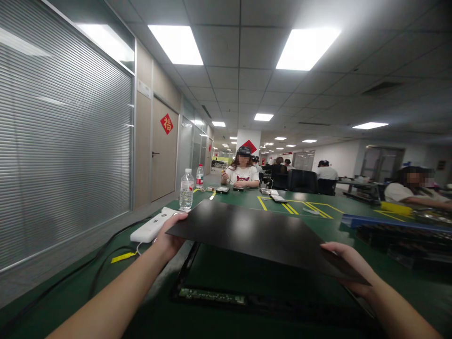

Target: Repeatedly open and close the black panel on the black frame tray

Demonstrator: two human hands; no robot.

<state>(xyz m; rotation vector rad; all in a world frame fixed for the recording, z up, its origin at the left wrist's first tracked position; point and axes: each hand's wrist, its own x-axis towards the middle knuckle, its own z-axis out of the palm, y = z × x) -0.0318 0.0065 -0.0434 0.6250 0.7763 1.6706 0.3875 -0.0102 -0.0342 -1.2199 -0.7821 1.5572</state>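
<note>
A large flat black panel (254,233) is held level above the green table (247,200). My left hand (169,238) grips its near left corner, fingers curled under and thumb on top. My right hand (349,266) grips its near right edge the same way. Under the panel lies a black frame (187,273) with a green circuit strip (212,295) along its front side; most of the frame is hidden by the panel.
A white power strip (150,228) with cables lies left of my left hand. A water bottle (186,189) stands beyond it. Black trays (402,238) sit at right. A person sits across the table; others sit further right.
</note>
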